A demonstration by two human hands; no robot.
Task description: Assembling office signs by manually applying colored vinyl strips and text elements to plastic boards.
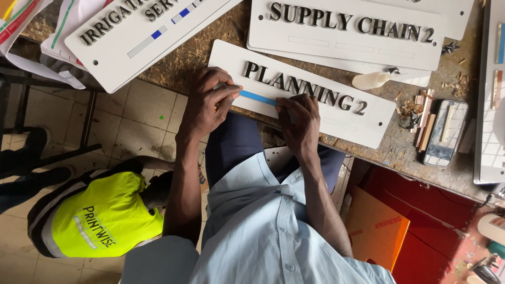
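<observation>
head view, looking down at a person in a pale blue shirt seated at a rough wooden workbench [421,158]. both bare hands rest on a white rectangular door sign [336,113] with raised dark lettering, lying at the bench's near edge. the left hand [208,102] presses down on the sign's left end, its fingers closed together over one end of a thin blue strip [258,98]. the right hand [300,121] sits just beside it, fingertips pinched together on the strip's other end, below the lettering. the strip lies flat between the two hands, touching both, in a row just under the letters.

judging by how things lie, the lettering is already mounted and the blue strip is being seated; to the right of the right hand, pale slots on the same sign look unfilled, so some pieces seem left to fit.

beyond the hands lie more white signs [347,29], also lettered. a small white glue bottle [371,80] rests past the right hand, and a phone [444,131] lies further right among offcuts. below left, another person in a yellow hi-vis vest [102,218] crouches on the tiled floor.
</observation>
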